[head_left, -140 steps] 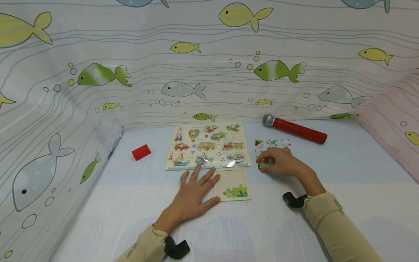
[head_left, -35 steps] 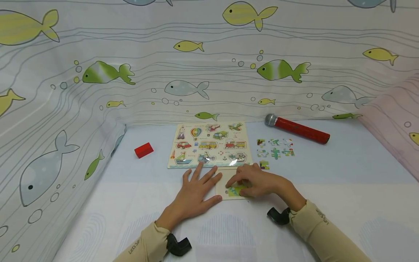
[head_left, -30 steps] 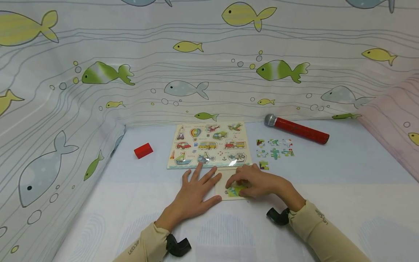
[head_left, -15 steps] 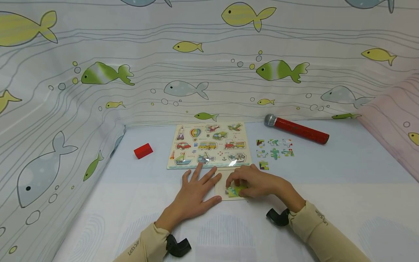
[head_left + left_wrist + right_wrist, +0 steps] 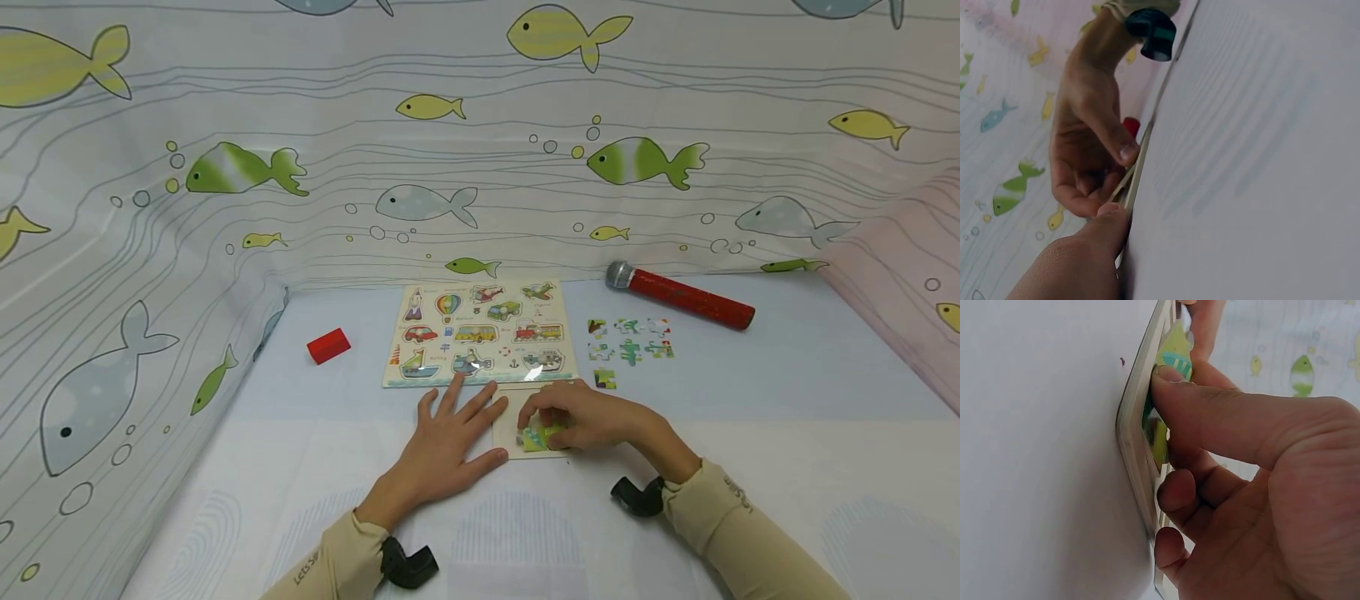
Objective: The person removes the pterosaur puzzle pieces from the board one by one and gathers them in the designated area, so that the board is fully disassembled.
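Observation:
A small cream puzzle frame (image 5: 513, 417) lies on the table in front of me. My right hand (image 5: 592, 414) is over its right side, pinching joined green jigsaw pieces (image 5: 534, 439) between thumb and fingers. In the right wrist view, the thumb lies on these green pieces (image 5: 1177, 347), which stand tilted against the frame's rim; the far fingertips are partly hidden. My left hand (image 5: 442, 450) lies flat with spread fingers, its thumb and fingertips touching the frame's left edge. Loose jigsaw pieces (image 5: 631, 352) lie in rough rows beyond the right hand.
A board with vehicle pictures (image 5: 480, 333) lies directly behind the frame. To the left is a red block (image 5: 328, 346). A red toy microphone (image 5: 682, 296) lies at the back right, near the fish-print curtain (image 5: 525, 125).
Since the oldest frame, my right hand has moved left from the loose pieces to the puzzle frame. During the last second the green pieces have tilted slightly under it. My left hand stays put.

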{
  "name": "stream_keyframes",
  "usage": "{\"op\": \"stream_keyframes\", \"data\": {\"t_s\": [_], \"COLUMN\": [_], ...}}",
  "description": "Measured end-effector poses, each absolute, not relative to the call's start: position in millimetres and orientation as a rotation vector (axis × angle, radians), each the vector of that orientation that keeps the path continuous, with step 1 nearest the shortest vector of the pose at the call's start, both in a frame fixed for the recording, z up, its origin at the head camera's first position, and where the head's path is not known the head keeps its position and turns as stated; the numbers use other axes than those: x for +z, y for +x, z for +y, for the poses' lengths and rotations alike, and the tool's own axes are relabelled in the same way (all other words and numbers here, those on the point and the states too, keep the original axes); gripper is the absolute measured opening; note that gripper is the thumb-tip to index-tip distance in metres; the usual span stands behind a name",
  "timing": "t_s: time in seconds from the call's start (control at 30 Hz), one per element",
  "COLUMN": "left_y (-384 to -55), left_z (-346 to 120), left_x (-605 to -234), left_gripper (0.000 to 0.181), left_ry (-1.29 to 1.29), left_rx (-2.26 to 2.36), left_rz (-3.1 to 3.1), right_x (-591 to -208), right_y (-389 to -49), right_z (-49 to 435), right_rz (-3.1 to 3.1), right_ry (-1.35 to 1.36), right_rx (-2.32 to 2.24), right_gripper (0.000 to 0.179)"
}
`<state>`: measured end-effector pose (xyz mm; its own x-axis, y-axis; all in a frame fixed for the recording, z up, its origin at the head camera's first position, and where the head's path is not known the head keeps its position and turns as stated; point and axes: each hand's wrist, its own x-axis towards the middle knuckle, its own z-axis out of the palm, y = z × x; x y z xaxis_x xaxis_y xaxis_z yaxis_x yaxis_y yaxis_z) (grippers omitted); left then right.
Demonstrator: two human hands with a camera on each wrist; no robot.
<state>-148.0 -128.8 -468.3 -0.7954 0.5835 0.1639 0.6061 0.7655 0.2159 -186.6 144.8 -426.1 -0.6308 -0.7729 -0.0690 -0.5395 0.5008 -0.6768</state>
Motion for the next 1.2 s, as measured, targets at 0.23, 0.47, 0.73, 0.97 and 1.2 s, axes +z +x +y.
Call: {"op": "stream_keyframes", "data": {"t_s": [0.23, 0.47, 0.73, 0.97, 1.2], "left_y": [-148.9, -149.0, -147.5, -147.3, -148.4], "left_z": [-129.1, -129.4, -129.7, -129.8, -129.6], "left_x": [-468.7, -468.0, -467.6, -469.6, -469.1], "left_gripper": [0.069, 0.07, 0.069, 0.069, 0.069], "left_ry": [-0.969, -0.98, -0.979, -0.976, -0.98], "left_rx": [-0.375, -0.382, -0.392, -0.388, -0.383], "left_rz": [-2.881, -2.89, -2.881, -2.878, -2.88], "right_x": [-425.8, -421.8, -418.0, -417.5, -415.0], "right_y": [-187.3, -184.4, -181.2, -181.2, -184.7], "right_z": [143.7, 140.5, 137.7, 138.1, 141.0], "right_rz": [2.395, 2.426, 2.447, 2.403, 2.352], "right_ry": [-1.112, -1.091, -1.132, -1.122, -1.13], "right_rx": [-0.857, -0.832, -0.829, -0.893, -0.998], "right_gripper": [0.036, 0.038, 0.035, 0.028, 0.025]}}
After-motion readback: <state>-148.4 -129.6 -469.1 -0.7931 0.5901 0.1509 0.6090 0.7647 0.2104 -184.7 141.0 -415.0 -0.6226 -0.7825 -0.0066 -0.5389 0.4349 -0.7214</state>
